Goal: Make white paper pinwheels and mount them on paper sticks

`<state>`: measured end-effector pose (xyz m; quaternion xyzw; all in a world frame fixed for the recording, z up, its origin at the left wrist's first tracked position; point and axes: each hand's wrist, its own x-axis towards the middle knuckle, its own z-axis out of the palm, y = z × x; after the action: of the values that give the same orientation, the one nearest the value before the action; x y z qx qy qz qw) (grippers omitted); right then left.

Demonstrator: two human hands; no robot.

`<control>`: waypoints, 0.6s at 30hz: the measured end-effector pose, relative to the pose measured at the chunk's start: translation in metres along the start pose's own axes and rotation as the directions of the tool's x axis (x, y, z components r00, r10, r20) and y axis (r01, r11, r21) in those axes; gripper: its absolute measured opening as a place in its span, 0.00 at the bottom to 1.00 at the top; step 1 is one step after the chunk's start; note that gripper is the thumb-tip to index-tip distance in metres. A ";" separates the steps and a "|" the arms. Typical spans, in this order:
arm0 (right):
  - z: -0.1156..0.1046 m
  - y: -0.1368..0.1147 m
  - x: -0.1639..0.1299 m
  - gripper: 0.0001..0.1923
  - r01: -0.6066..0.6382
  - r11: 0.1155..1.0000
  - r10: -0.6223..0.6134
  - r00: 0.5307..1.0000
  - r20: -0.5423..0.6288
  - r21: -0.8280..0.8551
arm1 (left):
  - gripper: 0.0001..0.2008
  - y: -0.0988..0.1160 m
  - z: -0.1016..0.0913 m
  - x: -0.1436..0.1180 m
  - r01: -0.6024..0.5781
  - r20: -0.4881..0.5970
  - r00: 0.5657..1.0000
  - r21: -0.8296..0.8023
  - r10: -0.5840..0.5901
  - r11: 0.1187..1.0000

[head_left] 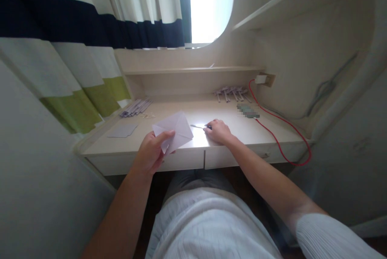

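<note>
My left hand (152, 152) holds a folded pale lilac sheet of paper (177, 130) by its lower left corner, lifted above the front edge of the light wooden desk (187, 148). My right hand (218, 131) rests on the desk to the right of the paper, fingers closed around the dark handle of a small pair of scissors (199, 126) whose thin metal blades point left along the desk surface.
A flat lilac sheet (122, 131) lies at the desk's left. Bundles of rolled lilac paper (136, 107) sit at the back left, with another bundle of paper rolls (232, 92) at the back right. A red cable (279, 138) runs from a wall plug over the right edge. A striped curtain (90, 69) hangs on the left.
</note>
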<state>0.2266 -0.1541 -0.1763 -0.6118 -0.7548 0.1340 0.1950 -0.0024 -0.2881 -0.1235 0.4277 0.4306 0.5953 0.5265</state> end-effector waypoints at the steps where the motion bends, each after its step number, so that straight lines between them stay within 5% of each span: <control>1: 0.001 0.001 0.004 0.17 -0.011 0.999 0.012 0.999 0.035 -0.035 | 0.18 0.001 0.001 -0.002 -0.006 0.000 1.000 -0.002 0.006 1.000; 10: -0.021 0.003 0.028 0.18 -0.067 0.973 0.143 0.926 0.349 -0.222 | 0.17 0.008 0.007 -0.013 -0.062 0.006 0.998 -0.040 0.062 0.997; 18: -0.033 0.008 0.009 0.18 -0.040 0.960 0.141 0.924 0.356 -0.276 | 0.17 0.012 0.019 -0.024 -0.110 -0.022 0.994 -0.111 0.108 0.988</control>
<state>0.2474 -0.1444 -0.1497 -0.6302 -0.7597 0.1548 -0.0411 0.0150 -0.3117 -0.1083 0.4155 0.3765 0.6499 0.5130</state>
